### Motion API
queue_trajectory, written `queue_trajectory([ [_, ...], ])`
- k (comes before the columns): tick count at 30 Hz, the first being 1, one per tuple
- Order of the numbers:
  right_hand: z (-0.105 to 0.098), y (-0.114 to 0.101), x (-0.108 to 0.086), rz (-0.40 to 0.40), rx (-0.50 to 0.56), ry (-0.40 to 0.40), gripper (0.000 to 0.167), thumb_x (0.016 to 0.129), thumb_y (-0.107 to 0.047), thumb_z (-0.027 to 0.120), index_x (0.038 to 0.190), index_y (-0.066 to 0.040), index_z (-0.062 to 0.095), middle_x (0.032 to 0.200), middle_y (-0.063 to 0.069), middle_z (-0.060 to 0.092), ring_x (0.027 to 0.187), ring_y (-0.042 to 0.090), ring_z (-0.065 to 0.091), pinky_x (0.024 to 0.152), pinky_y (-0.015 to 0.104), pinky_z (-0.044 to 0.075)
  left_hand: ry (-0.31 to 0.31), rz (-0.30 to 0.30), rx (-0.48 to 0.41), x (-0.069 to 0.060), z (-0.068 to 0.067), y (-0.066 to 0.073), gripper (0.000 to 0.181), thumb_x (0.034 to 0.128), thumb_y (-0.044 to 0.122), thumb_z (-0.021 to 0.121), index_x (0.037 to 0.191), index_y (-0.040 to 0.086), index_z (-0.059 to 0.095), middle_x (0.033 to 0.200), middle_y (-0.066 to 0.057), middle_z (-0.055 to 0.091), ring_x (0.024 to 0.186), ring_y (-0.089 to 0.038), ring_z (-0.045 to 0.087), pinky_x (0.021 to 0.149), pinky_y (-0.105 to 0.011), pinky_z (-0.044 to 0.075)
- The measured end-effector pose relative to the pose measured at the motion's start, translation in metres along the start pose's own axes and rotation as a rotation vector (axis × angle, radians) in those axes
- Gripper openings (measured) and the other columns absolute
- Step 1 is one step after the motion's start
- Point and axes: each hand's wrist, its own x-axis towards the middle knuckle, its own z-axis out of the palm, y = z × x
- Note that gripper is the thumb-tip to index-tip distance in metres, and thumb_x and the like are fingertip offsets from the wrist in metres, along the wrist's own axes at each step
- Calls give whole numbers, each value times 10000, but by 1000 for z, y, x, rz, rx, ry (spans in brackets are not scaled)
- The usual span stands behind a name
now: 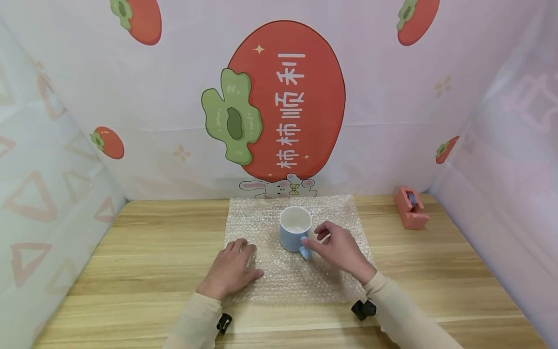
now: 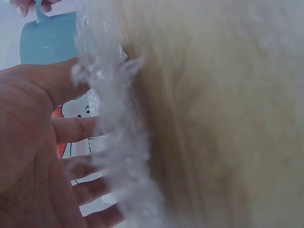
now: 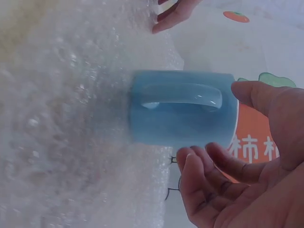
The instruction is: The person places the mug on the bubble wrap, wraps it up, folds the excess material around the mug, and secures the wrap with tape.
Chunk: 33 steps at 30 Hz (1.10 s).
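A light-blue mug (image 1: 296, 229) with a white inside stands upright on a sheet of bubble wrap (image 1: 261, 286). Its handle (image 3: 183, 93) faces the person. Beside the mug, on its right, is my right hand (image 1: 340, 247), thumb close to the rim and handle, fingers loosely bent. The right wrist view shows no finger through the handle; whether the thumb touches the mug I cannot tell. On the left part of the wrap rests my left hand (image 1: 231, 269), fingers spread and relaxed, apart from the mug. The left wrist view shows its palm (image 2: 28, 137) at the wrap's edge.
A coral-pink tape dispenser (image 1: 411, 208) sits at the back right of the wooden table (image 1: 157, 252). A printed cloth (image 1: 183, 97) with persimmons walls off the back and sides. Black wrist devices (image 1: 364, 309) hang below the sleeves.
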Motion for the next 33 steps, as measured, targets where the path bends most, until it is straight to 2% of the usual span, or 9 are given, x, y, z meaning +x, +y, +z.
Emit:
queue_trajectory([
  [6,-5,-8,6,-13,11,3,723,808,-400,855,1324,-11,531,1144,148,628,1033,305,626,827,434,544,-8,4,8,0,-2,0,606,863,397,798,1304,20,626,1376,-242,526,1278,-439,491,999,-601,446],
  [10,-7,-13,10,-57,6,-2,865,782,-403,877,1418,2,453,1224,179,595,1104,363,604,860,475,535,-18,0,16,1,-2,1,605,863,402,798,1301,22,627,1374,-241,527,1274,-437,494,994,-598,451],
  [17,-9,-20,18,-174,-39,-57,935,762,-385,896,1476,-3,427,1381,185,525,1178,344,557,935,505,516,-22,-2,16,1,-3,1,602,862,397,800,1294,16,628,1366,-243,527,1266,-439,497,982,-599,457],
  [22,-8,-26,27,-214,-72,-108,979,747,-355,912,1513,-29,396,1481,190,456,1295,359,490,1027,557,460,-27,-7,7,1,-2,2,604,863,397,799,1297,14,626,1365,-239,528,1272,-435,494,985,-596,457],
  [33,-5,-33,44,-260,-109,-183,971,750,-344,907,1521,-51,395,1488,181,454,1264,381,506,980,515,491,-18,-3,12,1,-1,2,603,864,408,797,1294,20,627,1362,-237,530,1272,-432,495,982,-590,460],
])
